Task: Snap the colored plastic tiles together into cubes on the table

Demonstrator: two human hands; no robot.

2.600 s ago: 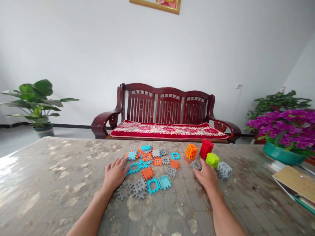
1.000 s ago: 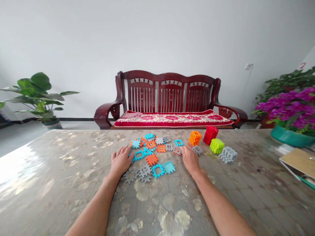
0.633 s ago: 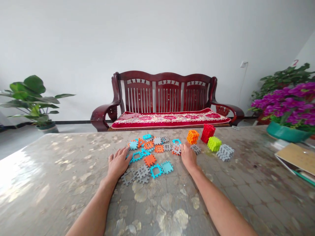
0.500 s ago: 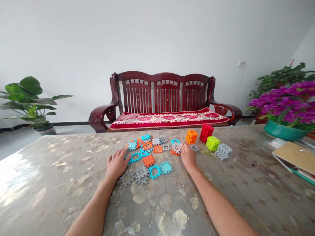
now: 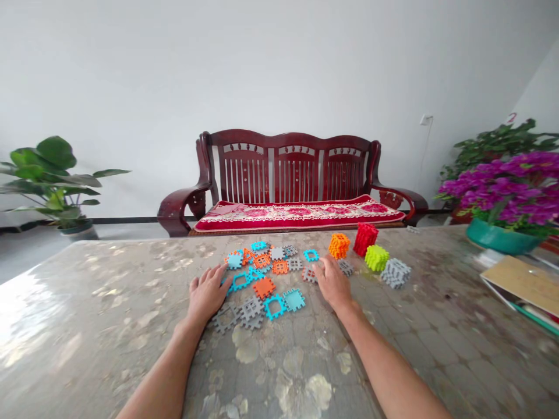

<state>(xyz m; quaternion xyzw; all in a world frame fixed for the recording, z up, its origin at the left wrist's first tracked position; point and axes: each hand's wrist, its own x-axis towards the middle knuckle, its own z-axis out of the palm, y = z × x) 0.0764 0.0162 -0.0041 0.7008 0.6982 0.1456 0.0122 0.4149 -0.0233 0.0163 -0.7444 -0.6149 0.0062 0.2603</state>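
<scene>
My left hand (image 5: 208, 293) lies flat on the table with its fingers spread, beside a loose spread of square interlocking plastic tiles. Nearest to its fingertips are a light blue tile (image 5: 234, 260) and a blue frame tile (image 5: 240, 282). My right hand (image 5: 334, 285) rests at the right side of the spread, fingers apart and holding nothing I can see. Its fingertips are next to a grey window tile (image 5: 308, 273), partly over an orange one. A blue frame tile (image 5: 311, 255) lies just beyond. An orange tile (image 5: 264, 287) and several grey tiles (image 5: 251, 311) lie between the hands.
Orange (image 5: 339, 245), red (image 5: 365, 239), lime green (image 5: 377, 258) and grey (image 5: 396, 273) tile stacks stand right of my right hand. Farther right are a purple flower pot (image 5: 502, 237) and papers (image 5: 524, 282). A wooden bench (image 5: 297, 169) stands beyond the table.
My right hand has let go of the grey window tile, which now lies lower on the table, and its fingers have opened. My left hand has stayed in place.
</scene>
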